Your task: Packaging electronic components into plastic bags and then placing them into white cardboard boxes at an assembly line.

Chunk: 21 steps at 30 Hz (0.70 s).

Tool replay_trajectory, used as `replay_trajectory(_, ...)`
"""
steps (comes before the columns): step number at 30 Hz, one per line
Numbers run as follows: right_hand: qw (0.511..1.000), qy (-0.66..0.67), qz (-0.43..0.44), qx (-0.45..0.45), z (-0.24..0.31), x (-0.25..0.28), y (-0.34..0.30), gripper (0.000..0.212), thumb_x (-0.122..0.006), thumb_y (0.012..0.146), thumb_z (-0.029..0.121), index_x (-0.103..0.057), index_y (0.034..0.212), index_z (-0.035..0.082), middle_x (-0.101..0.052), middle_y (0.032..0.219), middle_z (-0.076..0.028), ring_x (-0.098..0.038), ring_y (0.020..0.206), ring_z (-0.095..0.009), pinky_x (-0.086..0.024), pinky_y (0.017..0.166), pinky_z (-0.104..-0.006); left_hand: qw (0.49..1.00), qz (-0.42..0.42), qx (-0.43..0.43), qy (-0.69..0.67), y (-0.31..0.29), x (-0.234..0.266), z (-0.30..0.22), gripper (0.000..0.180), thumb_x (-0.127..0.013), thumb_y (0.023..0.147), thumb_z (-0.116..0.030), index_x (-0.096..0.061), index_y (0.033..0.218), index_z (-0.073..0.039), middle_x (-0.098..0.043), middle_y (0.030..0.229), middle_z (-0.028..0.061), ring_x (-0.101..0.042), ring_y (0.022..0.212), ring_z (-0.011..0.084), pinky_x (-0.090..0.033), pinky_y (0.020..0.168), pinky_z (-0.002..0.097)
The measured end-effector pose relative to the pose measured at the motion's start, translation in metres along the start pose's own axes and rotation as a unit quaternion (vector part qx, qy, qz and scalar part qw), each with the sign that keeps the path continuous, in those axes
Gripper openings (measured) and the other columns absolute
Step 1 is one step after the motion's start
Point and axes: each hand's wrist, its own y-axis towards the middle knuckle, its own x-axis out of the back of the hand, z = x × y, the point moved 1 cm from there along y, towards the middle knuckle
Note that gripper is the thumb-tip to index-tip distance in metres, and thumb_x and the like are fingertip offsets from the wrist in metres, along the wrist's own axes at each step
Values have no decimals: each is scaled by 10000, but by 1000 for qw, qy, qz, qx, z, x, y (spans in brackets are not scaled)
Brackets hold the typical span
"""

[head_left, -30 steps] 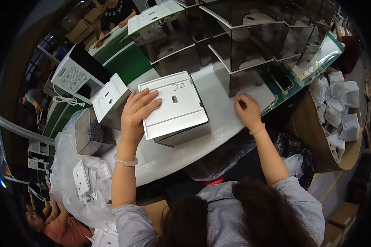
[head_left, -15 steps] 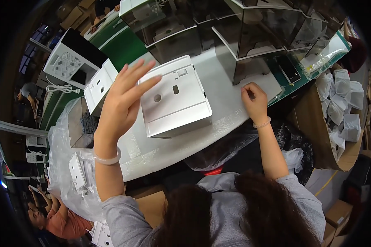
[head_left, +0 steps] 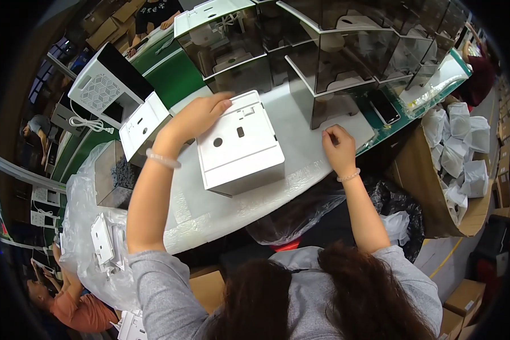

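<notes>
The fingers (head_left: 214, 102) of my left hand (head_left: 194, 121) bend over the 11 o'clock corner of the white box (head_left: 252, 144); their tips blur there, so I cannot tell whether they grip it or only lie against it. The box stands at 11 o'clock from me on the white-covered table (head_left: 209, 220), its far walls hidden under its top. My right hand (head_left: 340, 152), at 1 o'clock, is curled into a loose fist, the palm too shadowed to read. At 12 o'clock, smoky bins (head_left: 345, 59) run out of view, their contents dim. Beyond my fist lies a phone (head_left: 384, 107). At 2 o'clock, white packets (head_left: 453, 150) hide the bottom of a carton (head_left: 422, 184). At 10 o'clock, white parts (head_left: 102, 241) lie jumbled in crumpled plastic (head_left: 82, 209).
</notes>
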Motion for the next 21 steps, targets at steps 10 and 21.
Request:
replay_trajectory(10, 1000, 9, -7, 29, -25, 0, 7, 93, -587, 844, 26, -558, 771, -24, -544, 643, -72, -519, 576, -121, -418, 554, -258, 987, -129, 76, -61, -6, -13, 4, 368, -449, 949, -262, -585, 1136, 24, -641, 1042, 236, -608, 965, 355, -455, 864, 377)
replay_trajectory(21, 1000, 11, 15, -14, -49, 18, -2, 101, -594, 835, 34, -545, 770, -27, -523, 671, -94, -486, 587, -172, -400, 560, -287, 736, -619, 229, -150, -91, -107, 37, 915, -821, 717, -253, -291, 1449, -104, 129, 1501, 320, 47, 1422, 440, -162, 1122, 498)
